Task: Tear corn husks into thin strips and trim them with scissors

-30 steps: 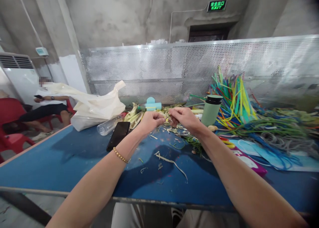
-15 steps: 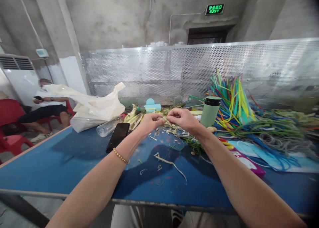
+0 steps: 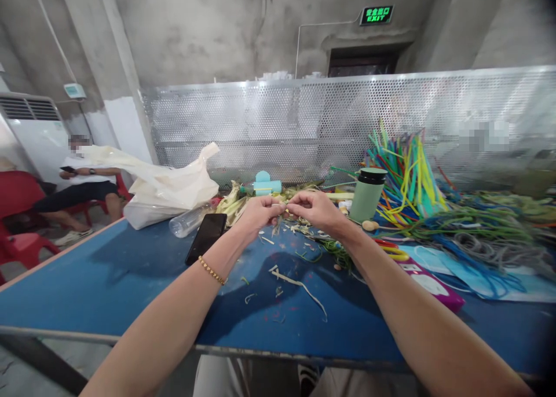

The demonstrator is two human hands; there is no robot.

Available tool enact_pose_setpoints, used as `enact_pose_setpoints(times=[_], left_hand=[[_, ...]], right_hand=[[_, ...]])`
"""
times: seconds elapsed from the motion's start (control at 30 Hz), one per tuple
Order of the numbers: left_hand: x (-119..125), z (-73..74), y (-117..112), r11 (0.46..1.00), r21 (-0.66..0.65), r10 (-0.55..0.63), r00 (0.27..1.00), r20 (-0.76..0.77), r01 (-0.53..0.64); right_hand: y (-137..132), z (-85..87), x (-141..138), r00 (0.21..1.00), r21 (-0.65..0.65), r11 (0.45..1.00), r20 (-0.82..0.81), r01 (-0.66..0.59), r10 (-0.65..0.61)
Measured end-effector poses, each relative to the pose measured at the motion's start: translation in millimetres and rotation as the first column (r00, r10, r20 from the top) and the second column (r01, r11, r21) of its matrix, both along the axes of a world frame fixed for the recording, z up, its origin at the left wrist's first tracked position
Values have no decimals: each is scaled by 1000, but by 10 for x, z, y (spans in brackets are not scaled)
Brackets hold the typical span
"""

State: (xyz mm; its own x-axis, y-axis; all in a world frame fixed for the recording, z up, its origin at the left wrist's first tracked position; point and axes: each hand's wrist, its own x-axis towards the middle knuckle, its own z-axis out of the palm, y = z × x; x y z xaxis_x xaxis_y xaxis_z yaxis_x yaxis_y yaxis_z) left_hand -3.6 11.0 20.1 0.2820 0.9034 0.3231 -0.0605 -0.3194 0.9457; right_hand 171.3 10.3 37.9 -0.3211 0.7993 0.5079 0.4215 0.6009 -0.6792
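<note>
- Left hand (image 3: 259, 214): thumb and fingers pinched narrow on a small pale strand (image 3: 282, 206).
- Right hand (image 3: 318, 209): also pinched narrow at the strand, fingertips just beside my left ones. Piece is mostly covered; can't tell its full shape.
- Strand location: between my fingertips, in front of the scrap pile (image 3: 299, 229), which is pale and green bits.
- Curled strip (image 3: 299, 282): lying on the blue table (image 3: 143, 304), between my forearms.
- Left side: dark phone (image 3: 207, 236) flat near my left wrist, clear bottle (image 3: 186, 223) on its side next to it, whitish bag (image 3: 174, 186) behind.
- Right side: green tumbler (image 3: 368, 197) upright near my right hand, tan round piece (image 3: 369, 225) by its base.
- Farther right: bundle of coloured strips (image 3: 417, 180), tangled cords (image 3: 482, 220) in green, blue, grey.
- Magenta box (image 3: 452, 298): beside my right forearm, next to light-blue sheets (image 3: 516, 290).
- Seated person (image 3: 89, 174) far left, off the table.
</note>
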Motion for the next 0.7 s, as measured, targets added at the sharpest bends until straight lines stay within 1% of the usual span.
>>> enact_pose_setpoints(times=[0.2, 0.5, 0.6, 0.67, 0.7], left_hand=[[-15, -5, 21, 999, 17, -46, 997, -68, 47], [-43, 10, 21, 998, 43, -38, 982, -184, 46], [-40, 6, 27, 999, 3, -53, 989, -136, 54], [-31, -5, 46, 996, -64, -62, 998, -24, 61], [-27, -11, 58, 993, -107, -51, 997, 51, 56]], right_hand=[[0, 4, 15, 993, 76, 996, 106, 40, -47], [7, 7, 28, 949, 194, 980, 300, 35, -93], [12, -9, 11, 961, 173, 984, 265, 36, -82], [42, -31, 5, 983, 142, 988, 160, 64, -87], [61, -45, 2, 990, 127, 987, 95, 96, -109]])
